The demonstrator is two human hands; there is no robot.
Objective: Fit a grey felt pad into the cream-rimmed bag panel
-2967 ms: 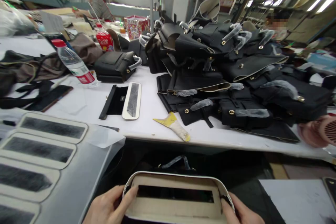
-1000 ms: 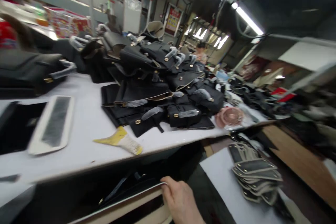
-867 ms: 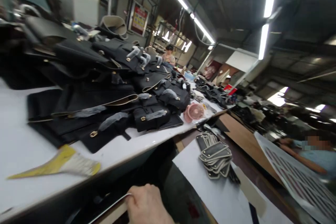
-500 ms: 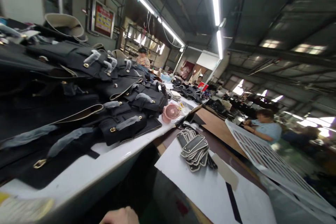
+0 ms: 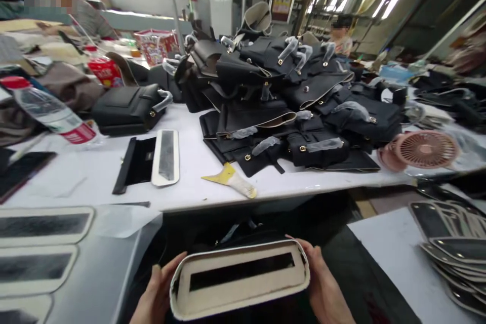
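Observation:
A rounded, cream-edged bag piece [image 5: 212, 298] with a dark rectangle in its middle is held low in front of me. My left hand [image 5: 157, 288] grips its left end, and my right hand [image 5: 322, 283] grips its right end, thumbs toward the near side. Dark material behind the piece merges with the shadow, so its shape is unclear. Beyond it on the white table [image 5: 190, 197] lie a yellow-and-white tool [image 5: 231, 181], a cream-rimmed strip [image 5: 166, 157] and a black folded piece [image 5: 138, 167].
Black bags [image 5: 258, 111] are heaped on the table, with a pink fan [image 5: 425, 151] to their right. A plastic bottle [image 5: 53, 111] stands tilted at left. Rimmed panels [image 5: 34, 271] lie at lower left; stacked dark pieces [image 5: 455, 253] lie at right. Two people are in the background.
The view has swung left and down. Both hands now show holding the cream-edged piece; earlier only part of one hand showed at the bottom edge.

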